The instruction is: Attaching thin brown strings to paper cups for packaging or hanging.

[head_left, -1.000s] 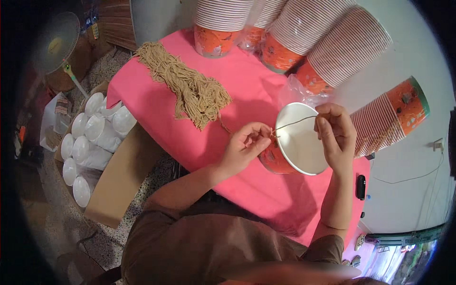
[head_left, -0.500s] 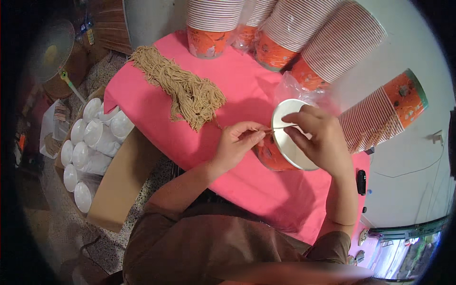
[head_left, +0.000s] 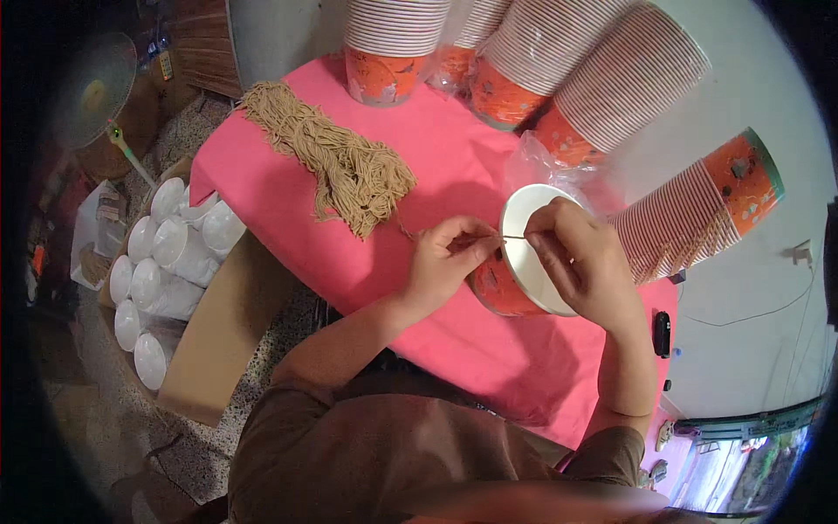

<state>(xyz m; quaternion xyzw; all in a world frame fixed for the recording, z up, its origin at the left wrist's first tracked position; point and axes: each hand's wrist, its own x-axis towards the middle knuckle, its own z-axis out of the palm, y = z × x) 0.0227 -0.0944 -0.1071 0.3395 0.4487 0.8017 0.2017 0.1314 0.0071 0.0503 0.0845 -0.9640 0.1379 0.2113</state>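
A large paper bucket (head_left: 499, 291), orange outside and white inside, stands on the pink-covered table in front of me, its mouth tipped toward the right. Across its rim a short stretch of thin brown cord (head_left: 514, 237) runs between my two hands. My left hand (head_left: 443, 264) pinches the cord at the bucket's left rim. Over the opening, my right hand (head_left: 587, 259) grips the other part between thumb and bent fingers; the end is hidden by them. Left of the bucket lies a long heap of tan cords (head_left: 336, 159), with a loose strand trailing toward my left hand.
Tall stacks of nested paper buckets (head_left: 397, 44) line the table's far side; another stack (head_left: 676, 223) leans at the right, with cords draped over it. Clear plastic wrap (head_left: 550, 162) lies behind the bucket. At the left, a cardboard box (head_left: 209, 358) holds bagged white cups (head_left: 170, 288).
My right hand has moved slightly left, and its fingers have closed in on the cord. The left hand stays by the rim, still pinching. The bucket has barely shifted.
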